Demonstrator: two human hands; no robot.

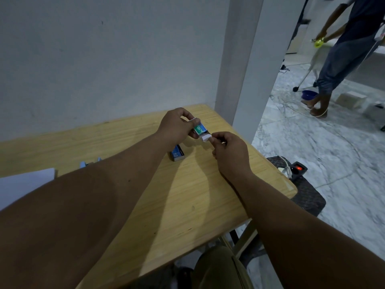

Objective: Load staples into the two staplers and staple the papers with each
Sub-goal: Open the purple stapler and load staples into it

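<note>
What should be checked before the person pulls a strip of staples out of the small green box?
1. Small green staple box gripped by the left hand: ok.
2. White inner tray slid out at the box's near end, pinched by the right hand: ok.
3. Staples visible in the tray: cannot tell, fingers cover it.
4. Second small blue staple box lying apart on the light wooden table: ok.
5. Light blue stapler ready and open: cannot tell, the left forearm hides most of it.
6. White paper sheets on the table at left: ok.
</note>
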